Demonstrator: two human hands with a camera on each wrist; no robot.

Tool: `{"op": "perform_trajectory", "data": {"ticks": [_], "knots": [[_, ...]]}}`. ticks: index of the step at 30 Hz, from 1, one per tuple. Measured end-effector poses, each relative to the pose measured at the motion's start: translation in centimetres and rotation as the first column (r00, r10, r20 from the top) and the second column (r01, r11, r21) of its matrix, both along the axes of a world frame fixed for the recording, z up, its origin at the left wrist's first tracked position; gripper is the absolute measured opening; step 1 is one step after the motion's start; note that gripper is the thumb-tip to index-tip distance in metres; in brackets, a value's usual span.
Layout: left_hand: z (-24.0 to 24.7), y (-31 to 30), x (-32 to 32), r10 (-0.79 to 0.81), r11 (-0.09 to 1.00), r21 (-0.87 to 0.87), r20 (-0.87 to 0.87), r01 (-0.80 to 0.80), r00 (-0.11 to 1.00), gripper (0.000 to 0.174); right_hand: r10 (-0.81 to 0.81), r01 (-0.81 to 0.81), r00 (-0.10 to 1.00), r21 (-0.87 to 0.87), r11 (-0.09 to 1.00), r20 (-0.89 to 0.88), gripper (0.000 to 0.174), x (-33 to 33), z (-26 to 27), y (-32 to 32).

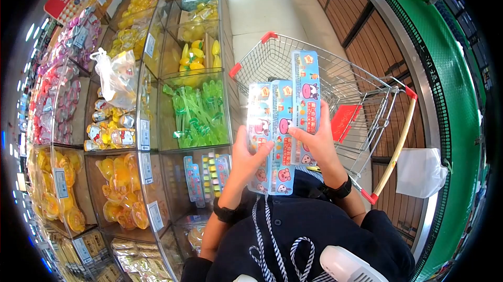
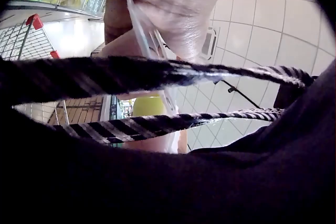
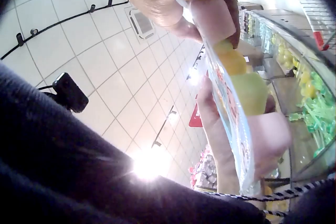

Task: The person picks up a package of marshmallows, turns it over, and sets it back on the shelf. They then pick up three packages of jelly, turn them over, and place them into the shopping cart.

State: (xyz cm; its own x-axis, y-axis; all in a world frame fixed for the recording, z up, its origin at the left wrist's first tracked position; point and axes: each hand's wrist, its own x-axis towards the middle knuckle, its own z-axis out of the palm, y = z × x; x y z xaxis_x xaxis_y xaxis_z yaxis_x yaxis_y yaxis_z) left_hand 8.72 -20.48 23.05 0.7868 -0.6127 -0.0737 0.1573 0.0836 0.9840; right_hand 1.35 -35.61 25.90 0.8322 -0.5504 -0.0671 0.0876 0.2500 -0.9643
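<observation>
Three strips of jelly cups (image 1: pixel 283 140) with light blue printed lids are held up in front of the body, side by side and partly overlapping. My left hand (image 1: pixel 245 159) grips the left edge of the strips, its thumb across the lids. At the right, my right hand (image 1: pixel 320 143) holds the right-hand strip, which sits higher than the other two, with the thumb on the printed film. Pink, orange and green cups (image 3: pixel 249 94) bulge from the strip's underside in the right wrist view. Striped cords (image 2: pixel 126 79) cross before the left wrist camera, hiding much of the left hand's hold.
A shopping cart (image 1: pixel 361 119) stands just beyond the strips. Left of me are divided clear bins (image 1: pixel 195 148) with green spoon-shaped packs (image 1: pixel 201 111), yellow items and more jelly strips (image 1: pixel 194 180). A white plastic bag (image 1: pixel 118 78) lies on the bins; another white bag (image 1: pixel 419 172) hangs right.
</observation>
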Motion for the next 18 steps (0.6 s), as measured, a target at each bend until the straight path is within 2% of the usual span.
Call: {"op": "perform_trajectory", "data": {"ticks": [6,18], "knots": [[0.9,-0.1,-0.1,0.025,0.997,0.072,-0.002,-0.025,1.000,0.031,-0.008,0.008,1.000,-0.012,1.000,0.003,0.067,-0.1,-0.1,0.0],[-0.2,-0.1,-0.1,0.065,0.997,0.046,0.031,-0.066,0.997,0.023,-0.020,0.020,1.000,-0.020,1.000,-0.024,0.065,-0.2,0.0,0.0]]}}
